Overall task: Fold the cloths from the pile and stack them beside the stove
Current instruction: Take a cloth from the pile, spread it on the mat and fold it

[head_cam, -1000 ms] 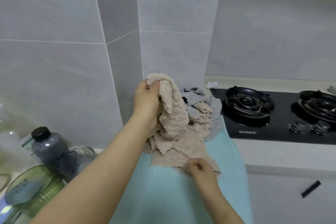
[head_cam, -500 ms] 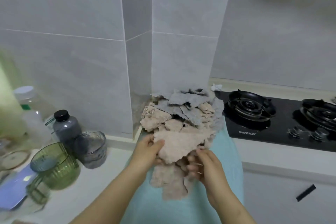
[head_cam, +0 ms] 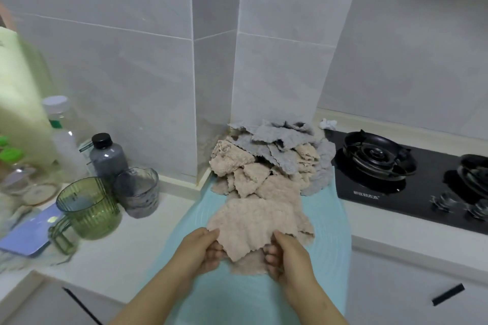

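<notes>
**Beige cloth held by its near edge, first fold pending**

Step in hand: one cloth [head_cam: 253, 221] is out in front of the pile [head_cam: 272, 158], not yet folded. It lies at lower centre of the frame on the teal mat [head_cam: 330, 235]. Its far edge touches the front of the pile and its near edge is lifted off the mat.

Left hand [head_cam: 203, 248]: thumb on top of the near-left edge, fingers curled under it, pinching the cloth.
Right hand [head_cam: 287, 253]: the same hold on the near-right edge, thumb above and fingers tucked beneath.
A beige flap shows below the held edge, between the hands. I cannot tell whether it is this cloth doubled under or a second piece.

The pile sits at centre frame against the tiled corner, grey cloths on top and at the back, beige in front. Its right side lies just beside the stove [head_cam: 396, 185]. No folded stack is visible, so I judge the task to be at an early stage.

What the next move calls for, as I judge it:
- pull the cloth flat and free of the pile
- sort out the flap underneath
- carry the near edge over to the far edge, scalloped borders matched
- the fabric looks soft and nubbly, so press the crease down

The bare mat at lower right, near the stove, looks a fit spot for the stack.

Left of the mat stand a green cup [head_cam: 87, 208], a grey cup [head_cam: 137, 192] and a dark bottle [head_cam: 107, 155], well apart from the work.
</notes>
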Tool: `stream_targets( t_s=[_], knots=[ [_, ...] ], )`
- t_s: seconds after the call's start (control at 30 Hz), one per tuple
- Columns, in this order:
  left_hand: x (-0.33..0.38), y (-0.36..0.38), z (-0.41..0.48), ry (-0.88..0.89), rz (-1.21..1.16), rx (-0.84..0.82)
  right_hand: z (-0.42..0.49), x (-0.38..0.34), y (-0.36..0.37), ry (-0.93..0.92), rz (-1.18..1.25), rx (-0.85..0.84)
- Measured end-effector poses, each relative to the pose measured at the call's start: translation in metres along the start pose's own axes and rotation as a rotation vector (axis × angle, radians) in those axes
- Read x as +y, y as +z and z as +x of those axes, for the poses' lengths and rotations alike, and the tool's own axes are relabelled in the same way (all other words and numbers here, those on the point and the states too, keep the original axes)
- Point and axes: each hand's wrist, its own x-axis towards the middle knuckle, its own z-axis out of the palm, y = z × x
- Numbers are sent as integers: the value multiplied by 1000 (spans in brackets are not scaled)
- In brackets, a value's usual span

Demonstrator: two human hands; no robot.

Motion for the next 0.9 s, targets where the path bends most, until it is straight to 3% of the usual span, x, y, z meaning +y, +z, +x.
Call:
stream_targets(
  t_s=[0.17, 0.5, 0.57, 0.67, 0.8, 0.9],
  knots=[
    [33, 0, 0, 86, -91, -5, 9, -26, 8, -26, 61, 51],
    [96, -3, 2, 100, -249, -318, 5, -46, 21, 118, 271, -32],
    [108, -3, 9, 113, -234, -259, 8, -58, 20, 29, 251, 48],
    [134, 0, 14, 225, -254, -208, 4, -91, 19, -249, 233, 142],
    [169, -6, -7, 452, -413, -329, -34, -140, 17, -710, 329, 126],
    [165, -12, -9, 500, -311, -263, -46, -140, 12, -808, 328, 34]
  ],
)
